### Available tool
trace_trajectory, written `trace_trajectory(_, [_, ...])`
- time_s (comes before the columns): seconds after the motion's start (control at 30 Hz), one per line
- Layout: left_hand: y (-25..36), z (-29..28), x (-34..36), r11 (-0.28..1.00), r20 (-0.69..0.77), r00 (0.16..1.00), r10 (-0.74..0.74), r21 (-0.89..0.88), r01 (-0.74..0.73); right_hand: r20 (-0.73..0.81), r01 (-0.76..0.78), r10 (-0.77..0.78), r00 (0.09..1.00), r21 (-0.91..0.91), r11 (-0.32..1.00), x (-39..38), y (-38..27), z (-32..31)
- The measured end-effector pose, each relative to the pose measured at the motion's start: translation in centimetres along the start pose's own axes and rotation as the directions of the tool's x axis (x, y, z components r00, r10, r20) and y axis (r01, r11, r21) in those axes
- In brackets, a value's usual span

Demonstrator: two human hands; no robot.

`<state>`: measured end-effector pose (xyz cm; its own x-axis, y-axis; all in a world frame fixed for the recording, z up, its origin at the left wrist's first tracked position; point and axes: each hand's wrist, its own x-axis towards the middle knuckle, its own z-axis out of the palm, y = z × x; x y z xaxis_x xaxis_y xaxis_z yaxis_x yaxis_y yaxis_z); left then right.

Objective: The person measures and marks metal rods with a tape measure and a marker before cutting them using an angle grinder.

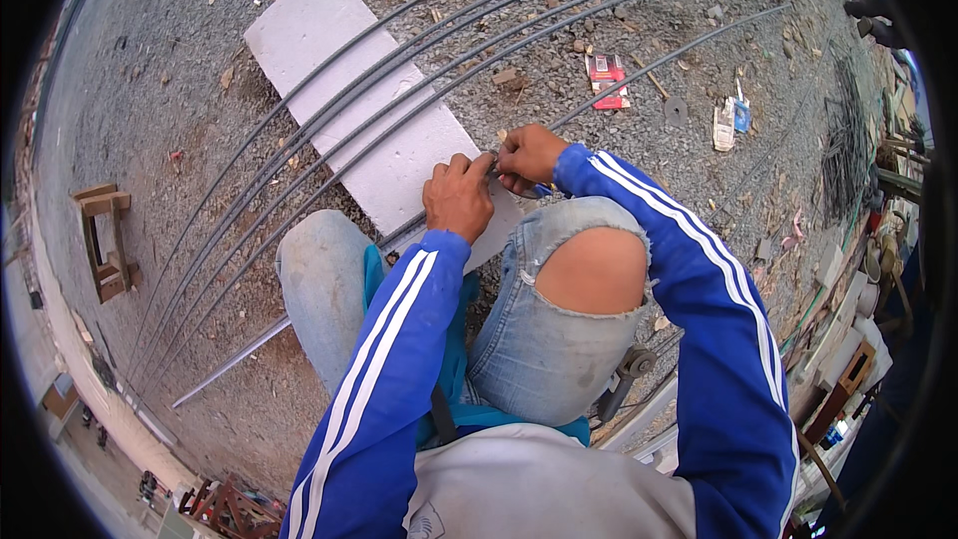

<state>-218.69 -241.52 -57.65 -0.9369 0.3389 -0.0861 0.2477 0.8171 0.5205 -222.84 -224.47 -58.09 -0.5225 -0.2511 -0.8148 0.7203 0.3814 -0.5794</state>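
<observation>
Now the left hand (459, 198) and right hand (532, 156) meet over a steel rod (699, 44), fingers curled, their exact grasp hidden; can't tell. Just beneath: the foam board (414, 168)'s edge; gravel (723, 165) opens rightward.

White-striped blue sleeves (689, 284), ripped jeans (544, 364)

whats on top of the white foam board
Long metal rods cross over the white foam board; the left hand is above its near end. What lies directly beneath them is covered.
</observation>
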Motion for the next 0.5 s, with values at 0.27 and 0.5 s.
trace_trajectory(0.27, [0.0,0.0,0.4,0.999,0.157,0.987,-0.044,0.009,0.043,-0.167,0.211,-0.204,0.965,0.027,0.977,-0.6,3.7,0.3])
trace_trajectory(0.5, [-0.1,-0.4,0.5,0.997,0.137,0.990,-0.020,0.072,0.010,-0.507,0.041,-0.174,0.844,-0.261,0.964,-2.7,4.4,1.6])
